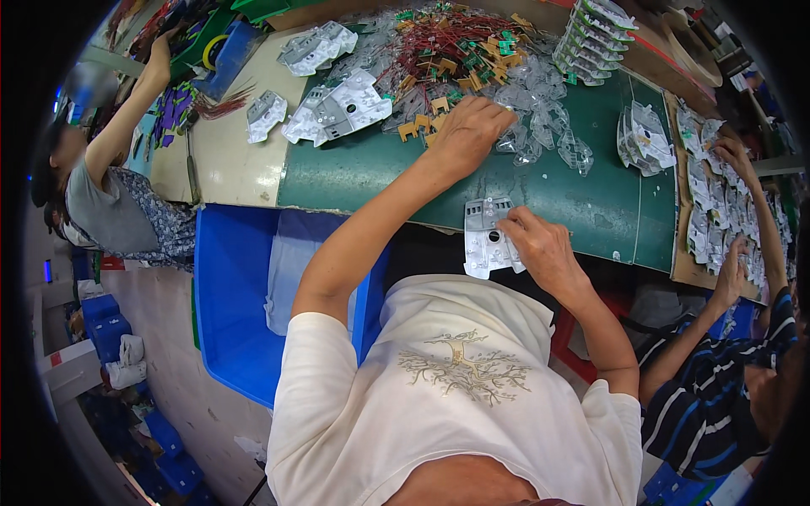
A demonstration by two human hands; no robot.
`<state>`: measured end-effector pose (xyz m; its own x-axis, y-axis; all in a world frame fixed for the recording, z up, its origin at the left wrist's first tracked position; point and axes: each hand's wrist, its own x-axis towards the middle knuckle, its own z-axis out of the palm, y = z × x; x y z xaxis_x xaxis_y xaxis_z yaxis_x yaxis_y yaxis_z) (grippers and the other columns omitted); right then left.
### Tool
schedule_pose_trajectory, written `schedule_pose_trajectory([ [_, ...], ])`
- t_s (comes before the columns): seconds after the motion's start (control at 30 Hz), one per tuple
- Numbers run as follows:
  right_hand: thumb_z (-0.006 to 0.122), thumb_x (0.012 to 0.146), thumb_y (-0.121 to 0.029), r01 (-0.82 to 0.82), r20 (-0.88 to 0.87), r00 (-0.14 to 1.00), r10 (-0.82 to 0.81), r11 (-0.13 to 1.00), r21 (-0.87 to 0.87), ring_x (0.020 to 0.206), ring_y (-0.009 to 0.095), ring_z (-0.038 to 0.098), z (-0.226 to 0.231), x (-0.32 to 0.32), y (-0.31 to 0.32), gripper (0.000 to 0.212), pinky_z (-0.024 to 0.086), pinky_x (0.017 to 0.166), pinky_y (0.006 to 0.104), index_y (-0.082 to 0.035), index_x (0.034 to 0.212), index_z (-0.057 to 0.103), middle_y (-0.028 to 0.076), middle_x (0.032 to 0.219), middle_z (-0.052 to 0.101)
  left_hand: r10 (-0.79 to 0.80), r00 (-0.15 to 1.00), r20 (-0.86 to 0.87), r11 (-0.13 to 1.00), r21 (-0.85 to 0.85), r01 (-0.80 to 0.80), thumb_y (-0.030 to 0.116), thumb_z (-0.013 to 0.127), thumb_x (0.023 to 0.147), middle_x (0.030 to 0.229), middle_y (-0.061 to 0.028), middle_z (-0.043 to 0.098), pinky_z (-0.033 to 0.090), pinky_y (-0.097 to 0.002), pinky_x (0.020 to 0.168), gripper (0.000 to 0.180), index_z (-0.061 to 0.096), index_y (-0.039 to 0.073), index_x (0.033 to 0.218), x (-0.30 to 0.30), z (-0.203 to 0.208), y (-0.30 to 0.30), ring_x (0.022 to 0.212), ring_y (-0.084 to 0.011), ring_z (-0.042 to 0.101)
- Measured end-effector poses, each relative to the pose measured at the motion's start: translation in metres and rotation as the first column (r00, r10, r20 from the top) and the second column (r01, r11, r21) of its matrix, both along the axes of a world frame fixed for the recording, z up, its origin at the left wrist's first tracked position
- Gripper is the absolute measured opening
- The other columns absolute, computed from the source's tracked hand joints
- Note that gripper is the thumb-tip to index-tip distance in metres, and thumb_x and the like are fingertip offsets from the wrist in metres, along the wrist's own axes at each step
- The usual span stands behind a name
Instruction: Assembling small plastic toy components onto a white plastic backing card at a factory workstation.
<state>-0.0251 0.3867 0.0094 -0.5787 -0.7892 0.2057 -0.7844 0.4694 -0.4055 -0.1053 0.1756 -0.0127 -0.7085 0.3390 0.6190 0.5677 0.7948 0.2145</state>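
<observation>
My right hand [544,249] grips a grey and white moulded plastic housing [483,244] by its right edge, just off the front edge of the bench. The housing has small dark slots at its top and a round dark hole in the middle. Over the bench, my left hand [471,135] is stretched forward with its fingers curled together at the edge of a heap of clear plastic pieces [540,114]. Whatever its fingertips hold is too small and covered to name. Close to that hand lie several yellow-orange plastic clips [422,126].
Red wires [422,51] with small green parts pile up at the back. More housings [342,108] lie at left, others stand stacked [595,42] at back right. A blue bin [240,295] is below the bench's left side. Co-workers sit left and right, one handling parts on cardboard [683,244].
</observation>
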Motion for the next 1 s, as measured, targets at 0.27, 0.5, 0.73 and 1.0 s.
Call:
schedule_pose_trajectory([
  [0.27,0.057,0.073,0.003,-0.024,0.019,1.0,0.024,1.0,-0.011,0.075,0.027,0.064,0.0,-0.008,-0.004,0.02,0.051,0.06,0.0375,0.0,0.093,0.06,0.01,0.091,0.056,0.114,0.993,-0.009,0.99,-0.082,-0.114,0.005,0.06,0.073,0.1,-0.0134,0.064,0.05,-0.0377,0.083,0.03,0.061,-0.001,0.102,0.108,0.008,-0.029,0.095,-0.0272,0.063],
  [0.5,0.06,0.075,0.003,-0.033,0.028,0.999,0.033,0.999,-0.002,0.074,0.027,0.065,-0.004,-0.02,-0.016,0.023,0.053,0.061,0.0363,-0.004,0.096,0.066,0.007,0.093,0.061,0.152,0.945,0.29,0.966,0.16,-0.205,-0.008,0.053,0.073,0.097,-0.012,0.061,0.047,-0.0394,0.076,0.031,0.063,0.003,0.1,0.13,-0.006,-0.065,0.09,-0.0318,0.059],
  [0.73,0.065,0.071,0.007,-0.008,0.034,0.999,0.007,1.0,0.022,0.073,0.027,0.065,-0.003,-0.018,-0.021,0.028,0.052,0.061,0.0366,-0.005,0.096,0.066,0.007,0.094,0.061,0.398,0.873,0.281,0.871,0.183,-0.456,0.003,0.065,0.076,0.092,-0.0111,0.061,0.046,-0.0385,0.071,0.016,0.062,0.003,0.092,0.134,-0.008,-0.061,0.083,-0.029,0.058],
  [1.0,0.065,0.072,0.006,0.022,0.03,0.999,-0.024,0.998,0.064,0.074,0.027,0.065,0.001,-0.018,-0.021,0.028,0.051,0.061,0.0362,-0.006,0.097,0.066,0.007,0.093,0.061,0.21,0.882,0.422,0.936,0.173,-0.306,0.002,0.068,0.075,0.089,-0.0133,0.061,0.048,-0.0384,0.073,0.025,0.061,0.002,0.099,0.143,0.007,-0.044,0.083,-0.0303,0.06],
])
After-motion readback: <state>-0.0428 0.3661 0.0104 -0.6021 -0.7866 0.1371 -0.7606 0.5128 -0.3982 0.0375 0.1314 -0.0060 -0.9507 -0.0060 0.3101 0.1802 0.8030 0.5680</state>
